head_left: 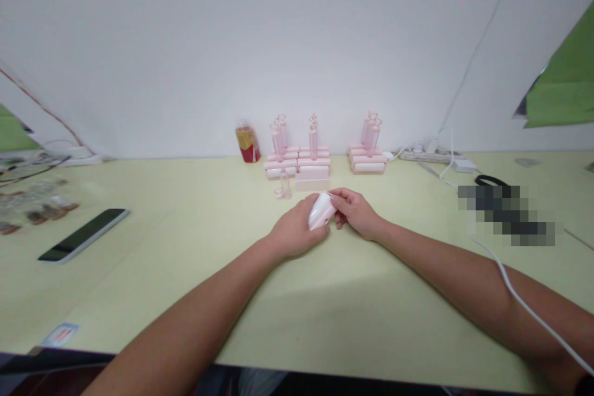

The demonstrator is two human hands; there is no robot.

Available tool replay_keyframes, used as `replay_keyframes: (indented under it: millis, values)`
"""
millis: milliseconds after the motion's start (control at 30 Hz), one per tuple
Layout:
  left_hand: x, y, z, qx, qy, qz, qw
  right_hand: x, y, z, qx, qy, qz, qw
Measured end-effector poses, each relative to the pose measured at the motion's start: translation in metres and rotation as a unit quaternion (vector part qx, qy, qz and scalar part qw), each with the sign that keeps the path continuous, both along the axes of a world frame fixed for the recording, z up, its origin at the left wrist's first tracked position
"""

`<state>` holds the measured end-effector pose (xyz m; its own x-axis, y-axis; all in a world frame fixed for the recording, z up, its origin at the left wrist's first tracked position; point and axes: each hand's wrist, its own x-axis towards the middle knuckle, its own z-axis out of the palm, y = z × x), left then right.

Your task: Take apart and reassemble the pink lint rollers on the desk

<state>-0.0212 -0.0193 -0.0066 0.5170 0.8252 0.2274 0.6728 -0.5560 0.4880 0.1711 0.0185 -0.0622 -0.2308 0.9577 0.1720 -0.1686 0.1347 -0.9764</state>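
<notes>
My left hand (296, 229) is wrapped round a small glossy white-and-pink oblong case (320, 211), tilted above the table. At the upper right end of this case my right hand (355, 213) is closed, thumb and fingers pinching its edge. Just beyond the hands stands a pale pink box-like piece (312, 182). Beside it on the left is a small clear pinkish bottle (285, 185), with a little pink loop piece (278, 193) lying at its foot.
Pink devices with upright clear tubes stand in a left group (281, 170), a middle group (314, 164) and a right group (368, 164). Farther out are a red-and-yellow bottle (248, 143), a phone-like slab (86, 235), a power strip (429, 153) and a white cable (503, 272) crossing my right arm.
</notes>
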Motion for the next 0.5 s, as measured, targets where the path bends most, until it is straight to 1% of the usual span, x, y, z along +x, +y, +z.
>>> replay_keyframes:
  millis: [500]
  values:
    - [-0.0005, 0.0018, -0.0029, 0.009, -0.005, -0.003, 1.0, 0.0001, 0.001, -0.0019, 0.001, -0.004, 0.001, 1.0]
